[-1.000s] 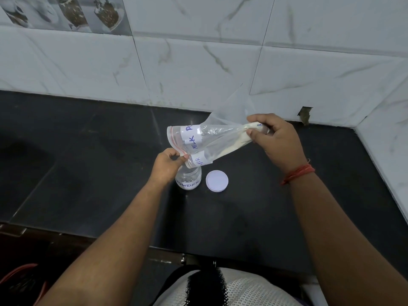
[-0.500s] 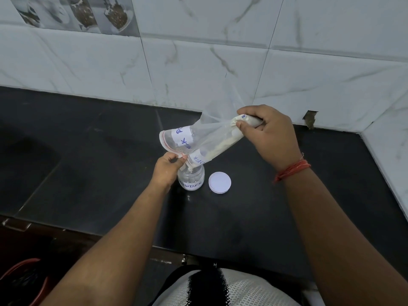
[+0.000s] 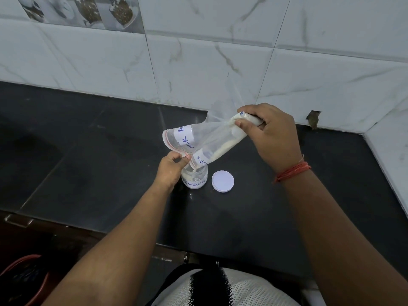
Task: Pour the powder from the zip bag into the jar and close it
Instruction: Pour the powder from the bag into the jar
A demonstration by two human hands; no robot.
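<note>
A clear zip bag (image 3: 205, 140) with a white handwritten label hangs tilted over a small clear jar (image 3: 195, 178) labelled "POWDER" on the black counter. My left hand (image 3: 171, 168) pinches the bag's open mouth just above the jar. My right hand (image 3: 271, 138) grips the bag's raised bottom end. Off-white powder lies along the bag's lower side and falls from its mouth into the jar, which holds a little powder. The jar's white lid (image 3: 223, 181) lies flat on the counter just right of it.
The black counter (image 3: 88, 155) meets a white marble-tile wall (image 3: 198, 62) at the back and right. A red tub (image 3: 24, 281) shows below the counter's front edge at bottom left.
My right hand has lifted the bag's bottom end, steepening the tilt. The powder has slid down to the mouth and now falls into the jar. The left hand keeps its pinch.
</note>
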